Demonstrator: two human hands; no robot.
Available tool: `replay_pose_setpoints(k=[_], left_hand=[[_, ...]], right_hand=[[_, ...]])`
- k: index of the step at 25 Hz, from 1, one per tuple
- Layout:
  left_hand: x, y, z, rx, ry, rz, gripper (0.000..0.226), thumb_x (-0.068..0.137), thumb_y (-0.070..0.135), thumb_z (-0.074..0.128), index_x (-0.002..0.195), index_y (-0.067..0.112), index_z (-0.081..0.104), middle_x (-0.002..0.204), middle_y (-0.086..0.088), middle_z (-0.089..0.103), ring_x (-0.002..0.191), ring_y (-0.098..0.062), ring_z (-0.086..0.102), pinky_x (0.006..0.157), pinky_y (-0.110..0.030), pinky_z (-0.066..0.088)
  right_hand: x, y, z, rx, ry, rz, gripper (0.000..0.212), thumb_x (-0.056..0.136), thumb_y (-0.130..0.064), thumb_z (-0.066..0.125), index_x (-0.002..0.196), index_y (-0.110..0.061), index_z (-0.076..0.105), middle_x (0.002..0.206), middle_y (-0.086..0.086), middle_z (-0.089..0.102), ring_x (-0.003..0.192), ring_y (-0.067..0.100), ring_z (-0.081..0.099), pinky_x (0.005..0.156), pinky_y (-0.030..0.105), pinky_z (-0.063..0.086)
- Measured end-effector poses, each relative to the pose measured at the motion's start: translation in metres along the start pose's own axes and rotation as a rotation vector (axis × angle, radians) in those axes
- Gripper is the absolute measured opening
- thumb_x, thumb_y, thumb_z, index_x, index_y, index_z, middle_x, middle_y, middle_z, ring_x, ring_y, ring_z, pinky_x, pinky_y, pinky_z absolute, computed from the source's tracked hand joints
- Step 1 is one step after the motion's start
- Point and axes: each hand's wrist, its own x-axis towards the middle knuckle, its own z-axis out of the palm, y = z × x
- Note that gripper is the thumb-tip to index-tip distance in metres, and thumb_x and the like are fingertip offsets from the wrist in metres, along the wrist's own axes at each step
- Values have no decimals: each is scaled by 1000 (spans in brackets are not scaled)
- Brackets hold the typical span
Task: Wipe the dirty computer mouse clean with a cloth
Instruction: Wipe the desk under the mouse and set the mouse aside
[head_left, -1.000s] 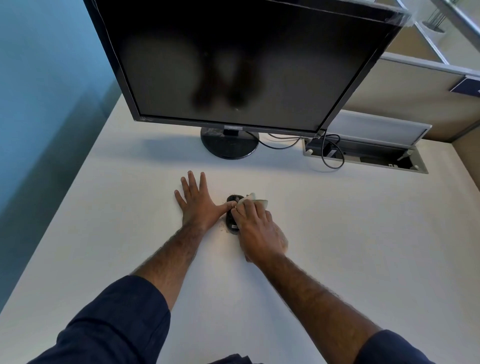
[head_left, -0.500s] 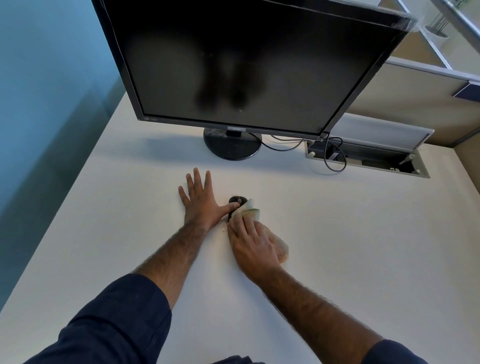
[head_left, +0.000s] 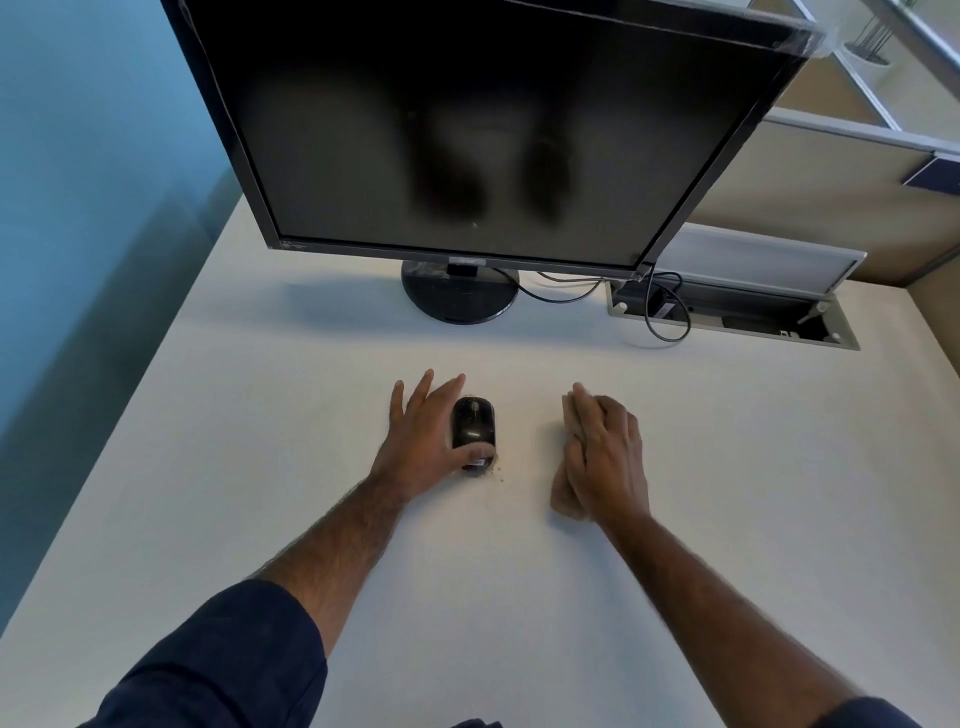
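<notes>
A black computer mouse (head_left: 473, 428) lies on the white desk (head_left: 260, 467), its top glossy and fully uncovered. My left hand (head_left: 421, 441) rests flat beside it on the left, thumb pressed against the mouse's near end. A few brown crumbs (head_left: 500, 475) lie on the desk just right of the thumb. My right hand (head_left: 605, 454) sits apart to the right, flat on a tan cloth (head_left: 566, 501); only the cloth's left and near edges show under the palm.
A large dark monitor (head_left: 467, 130) on a round black stand (head_left: 460, 293) stands behind the mouse. An open cable tray (head_left: 727, 317) with looping cables is set into the desk at the back right. A blue wall borders the left desk edge.
My right hand has slid the cloth off the mouse and away to the right. The mouse is now uncovered. My left hand stays beside it, thumb still on it.
</notes>
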Motion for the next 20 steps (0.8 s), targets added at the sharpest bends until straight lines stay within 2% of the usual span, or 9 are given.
replay_pose_setpoints(k=[3, 5, 6, 12, 16, 20], left_hand=[[-5, 3, 5, 69, -66, 68, 126, 61, 91, 68, 160, 34, 15, 167, 6, 32, 160, -15, -1, 126, -48, -17], [-6, 1, 5, 134, -89, 99, 131, 58, 92, 68, 161, 34, 10, 167, 7, 30, 160, -19, 1, 126, -51, -16], [-6, 0, 5, 162, -97, 108, 132, 58, 90, 69, 161, 34, 8, 168, 7, 29, 160, -20, 2, 126, -52, -15], [0, 4, 2, 197, -80, 122, 127, 66, 77, 72, 163, 34, 4, 159, 3, 39, 157, -24, 15, 125, -51, -15], [-1, -2, -6, 130, -10, 90, 129, 64, 74, 78, 163, 32, 7, 152, 0, 41, 150, -24, 26, 126, -55, -6], [-2, -19, -26, 104, 56, 43, 128, 65, 72, 80, 163, 30, 9, 153, -4, 41, 149, -25, 29, 127, -57, -3]], right_hand=[[9, 0, 18, 10, -129, 132, 69, 104, -38, 41, 164, -23, 12, 169, 11, 20, 154, 33, 15, 123, 54, 19], [10, -2, 31, -92, -229, 193, 82, 102, -52, 44, 165, -25, -2, 173, 7, -1, 158, 30, -4, 125, 52, 0], [11, -4, 35, -128, -245, 201, 86, 100, -54, 45, 165, -24, -3, 173, 7, -6, 158, 29, -8, 125, 50, -2], [25, -5, 41, -147, -194, 148, 73, 103, -27, 41, 165, -18, 4, 172, 15, 1, 158, 33, -3, 127, 47, 3], [40, -4, 46, -37, -191, 106, 66, 106, -25, 38, 165, -17, 9, 172, 12, 6, 159, 30, 0, 127, 42, 4], [62, -16, 57, 106, -250, 24, 62, 106, -30, 34, 165, -22, 14, 173, 4, 9, 158, 21, 2, 125, 37, 4]])
